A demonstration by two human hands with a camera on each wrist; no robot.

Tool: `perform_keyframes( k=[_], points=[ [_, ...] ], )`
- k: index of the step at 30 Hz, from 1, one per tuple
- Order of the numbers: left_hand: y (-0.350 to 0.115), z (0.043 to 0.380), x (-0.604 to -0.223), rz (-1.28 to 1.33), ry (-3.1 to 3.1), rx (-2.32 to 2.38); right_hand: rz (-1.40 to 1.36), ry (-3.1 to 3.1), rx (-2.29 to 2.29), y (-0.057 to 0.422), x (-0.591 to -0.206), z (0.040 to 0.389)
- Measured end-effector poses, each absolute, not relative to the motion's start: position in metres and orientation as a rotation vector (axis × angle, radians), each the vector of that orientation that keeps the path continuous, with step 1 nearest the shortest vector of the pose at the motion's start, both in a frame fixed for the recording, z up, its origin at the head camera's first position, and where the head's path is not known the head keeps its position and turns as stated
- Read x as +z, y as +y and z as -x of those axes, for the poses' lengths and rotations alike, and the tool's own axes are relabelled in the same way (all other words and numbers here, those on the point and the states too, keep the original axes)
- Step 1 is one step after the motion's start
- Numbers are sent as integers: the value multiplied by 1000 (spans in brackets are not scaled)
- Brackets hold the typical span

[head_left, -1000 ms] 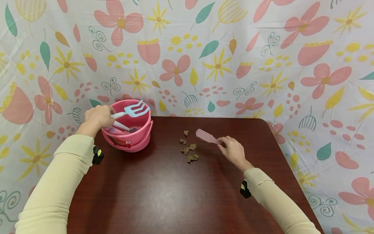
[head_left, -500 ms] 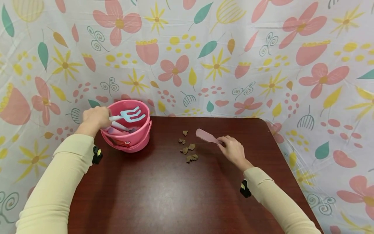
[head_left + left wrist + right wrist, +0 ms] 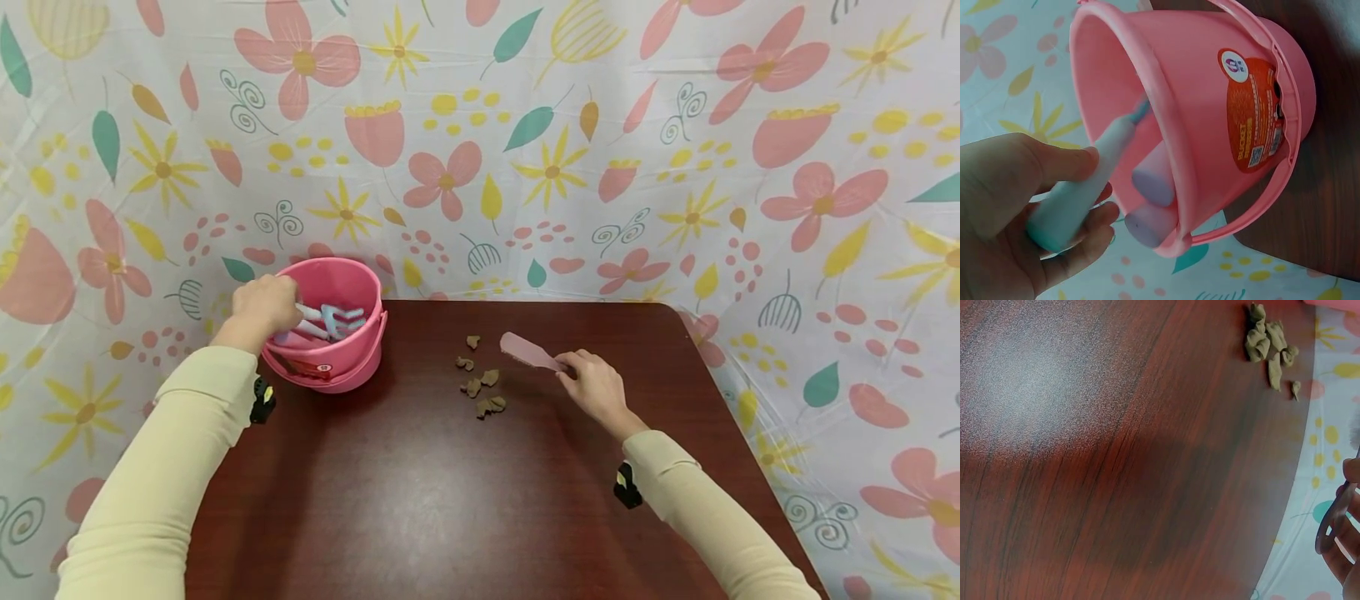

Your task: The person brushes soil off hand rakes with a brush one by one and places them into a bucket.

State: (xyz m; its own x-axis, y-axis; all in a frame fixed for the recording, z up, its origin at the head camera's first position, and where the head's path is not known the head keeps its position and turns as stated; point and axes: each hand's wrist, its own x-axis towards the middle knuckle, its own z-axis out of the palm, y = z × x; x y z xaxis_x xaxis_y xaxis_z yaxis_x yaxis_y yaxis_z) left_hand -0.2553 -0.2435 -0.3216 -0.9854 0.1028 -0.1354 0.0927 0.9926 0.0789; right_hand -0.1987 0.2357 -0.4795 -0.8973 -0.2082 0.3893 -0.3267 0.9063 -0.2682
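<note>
In the head view my left hand point(image 3: 264, 310) is over the near-left rim of a pink bucket point(image 3: 341, 365), holding a toy garden fork with light-blue tines point(image 3: 330, 321) that lie inside the bucket. The left wrist view has the fork's white handle point(image 3: 1079, 194) between thumb and fingers, slanting past the rim. Two more handles with lilac ends point(image 3: 1155, 181) stick up in the bucket. At the right, my right hand point(image 3: 596, 387) grips the handle of a pink brush point(image 3: 527, 350), its flat head pointing left. Its looped handle end point(image 3: 1329, 534) shows in the right wrist view.
Several small brown crumpled pieces point(image 3: 491, 406) lie on the dark wooden table point(image 3: 442, 500), between bucket and brush. A flowered curtain point(image 3: 480, 150) hangs behind and beside the table. The bucket's handle point(image 3: 1260, 209) hangs down its side.
My left hand has shifted slightly right and the fork's tines have gone from above the bucket's opening down into it. The right hand and brush stay nearly still.
</note>
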Motion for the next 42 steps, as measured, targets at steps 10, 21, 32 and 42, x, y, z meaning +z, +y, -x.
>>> perform_keyframes(
  k=[10, 21, 32, 42],
  points=[
    [-242, 251, -318, -136, 3081, 163, -370, -2708, 462, 235, -481, 198],
    [-234, 249, -321, -231, 3123, 272, -358, -2705, 502, 233, -483, 196],
    [-210, 244, -327, -394, 3140, 322, -324, -2658, 514, 231, -491, 197],
    [-192, 239, -337, -478, 3163, 365, -213, -2704, 554, 223, -500, 193]
  ],
)
